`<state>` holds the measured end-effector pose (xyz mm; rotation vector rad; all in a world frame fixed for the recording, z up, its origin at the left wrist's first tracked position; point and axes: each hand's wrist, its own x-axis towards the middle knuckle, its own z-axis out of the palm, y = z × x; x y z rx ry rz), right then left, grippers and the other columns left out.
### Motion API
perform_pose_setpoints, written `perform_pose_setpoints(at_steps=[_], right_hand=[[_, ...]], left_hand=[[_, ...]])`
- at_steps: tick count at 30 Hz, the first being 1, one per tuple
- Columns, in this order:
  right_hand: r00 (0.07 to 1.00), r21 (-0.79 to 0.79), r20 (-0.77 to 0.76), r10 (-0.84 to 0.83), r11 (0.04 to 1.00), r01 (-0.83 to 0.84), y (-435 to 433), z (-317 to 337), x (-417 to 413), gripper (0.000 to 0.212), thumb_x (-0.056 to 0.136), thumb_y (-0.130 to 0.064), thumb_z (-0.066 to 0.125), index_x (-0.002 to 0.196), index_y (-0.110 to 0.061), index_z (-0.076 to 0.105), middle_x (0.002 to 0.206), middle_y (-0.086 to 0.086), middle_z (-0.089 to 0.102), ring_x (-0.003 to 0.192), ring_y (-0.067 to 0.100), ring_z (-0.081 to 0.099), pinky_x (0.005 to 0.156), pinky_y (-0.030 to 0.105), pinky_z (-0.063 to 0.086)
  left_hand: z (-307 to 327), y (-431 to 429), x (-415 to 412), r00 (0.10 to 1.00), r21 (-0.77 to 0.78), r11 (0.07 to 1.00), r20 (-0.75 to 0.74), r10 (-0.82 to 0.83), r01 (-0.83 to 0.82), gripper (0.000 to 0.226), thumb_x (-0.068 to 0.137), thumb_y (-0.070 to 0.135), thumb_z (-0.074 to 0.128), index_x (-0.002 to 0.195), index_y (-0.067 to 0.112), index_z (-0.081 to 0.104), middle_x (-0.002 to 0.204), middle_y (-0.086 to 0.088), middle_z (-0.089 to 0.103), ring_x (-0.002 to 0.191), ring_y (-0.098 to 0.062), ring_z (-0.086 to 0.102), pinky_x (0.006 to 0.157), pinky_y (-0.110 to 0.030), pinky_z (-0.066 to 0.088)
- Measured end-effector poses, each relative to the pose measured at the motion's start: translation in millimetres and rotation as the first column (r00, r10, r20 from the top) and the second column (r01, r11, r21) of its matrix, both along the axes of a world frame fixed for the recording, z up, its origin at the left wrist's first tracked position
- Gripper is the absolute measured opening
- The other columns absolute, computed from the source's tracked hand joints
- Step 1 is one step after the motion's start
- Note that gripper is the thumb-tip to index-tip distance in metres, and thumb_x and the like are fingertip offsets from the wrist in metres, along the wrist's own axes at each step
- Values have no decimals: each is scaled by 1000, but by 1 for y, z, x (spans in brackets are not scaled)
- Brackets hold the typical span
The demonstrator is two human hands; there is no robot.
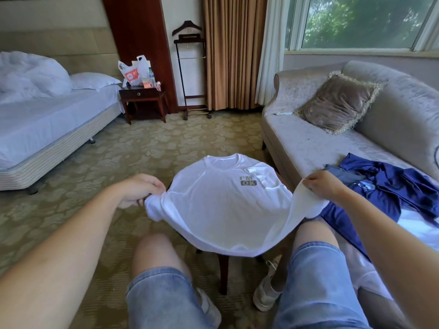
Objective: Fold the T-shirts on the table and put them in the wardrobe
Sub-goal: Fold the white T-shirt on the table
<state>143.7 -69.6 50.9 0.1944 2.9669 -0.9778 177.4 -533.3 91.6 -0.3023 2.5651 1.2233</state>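
A white T-shirt point(221, 205) with a grey "I'M OK" print lies face up over a small round table, whose dark leg point(223, 274) shows beneath it. My left hand point(140, 189) grips the shirt's bunched left side at the table's edge. My right hand point(324, 185) pinches the right side and lifts it off the table. A blue T-shirt point(384, 193) lies crumpled on the sofa to the right, with white cloth point(413, 224) under it. No wardrobe is in view.
I sit with both knees against the table. A grey sofa point(316, 148) with a cushion point(339, 103) stands right, a bed point(47, 119) left. A nightstand point(142, 96) with bags and a valet stand point(190, 67) stand at the back wall. Carpet lies between.
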Motion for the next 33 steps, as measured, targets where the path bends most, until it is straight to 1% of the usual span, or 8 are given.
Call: perform_pose_setpoints(at_steps=[3,7,15,21,24,28,30,33], right_hand=[[973,-94,-129,-191,979,180,6,-9,-43,40,95,-10,51,56,-15,47,63,9,49,72,27,49,59,33,29],[898,-204,-152,-413,902,380,4,-22,-104,27,96,-12,44,72,-6,55,74,17,54,77,34,52,62,34,31],[826,-264,-215,-521,845,464,-11,-32,-249,22,98,-14,39,91,-2,56,84,19,50,81,28,46,71,33,31],[840,-161,-230,-491,870,465,-22,-55,-345,54,81,-35,34,103,-1,69,107,32,62,102,43,58,81,41,45],[852,-154,-196,-485,874,461,-25,-71,-370,34,92,-22,43,101,-2,69,97,27,64,98,40,59,74,37,42],[900,-172,-67,-430,894,414,-34,-107,-367,48,94,-24,46,139,-6,47,131,25,58,119,39,55,98,42,43],[956,-39,-20,-293,956,292,-54,-127,-340,64,99,-24,48,153,-8,19,151,21,37,136,37,37,110,45,30],[996,198,3,-94,976,92,-94,-148,-284,65,100,-43,44,154,-17,18,162,10,10,149,28,10,117,54,10]], left_hand=[[-19,-13,-52,867,181,911,-285,409,-370,13,92,6,61,81,14,62,60,-5,49,55,-22,44,45,-19,34],[-42,-22,-122,673,256,785,-409,616,-563,6,90,10,62,92,13,66,83,-9,61,76,-25,56,75,-41,54],[-64,-16,-267,511,449,601,-317,799,-661,12,94,9,56,86,16,62,74,2,55,47,-7,56,51,-22,53],[-93,-24,-369,521,433,603,-304,798,-671,9,93,12,58,98,18,63,76,0,59,42,-2,55,59,-23,55],[-111,-22,-403,543,424,617,-296,786,-663,15,93,10,57,104,9,66,78,1,61,66,-12,69,76,-32,56],[-138,4,-400,695,100,790,-417,585,-605,55,94,21,59,144,8,40,143,-14,47,133,-28,44,105,-27,32],[-157,25,-373,781,-74,879,-498,376,-471,68,92,27,63,149,8,32,153,-19,32,141,-32,29,115,-36,23],[-192,52,-316,877,-344,913,-480,28,-218,62,94,35,59,146,10,38,153,-17,31,141,-35,26,115,-48,21]])
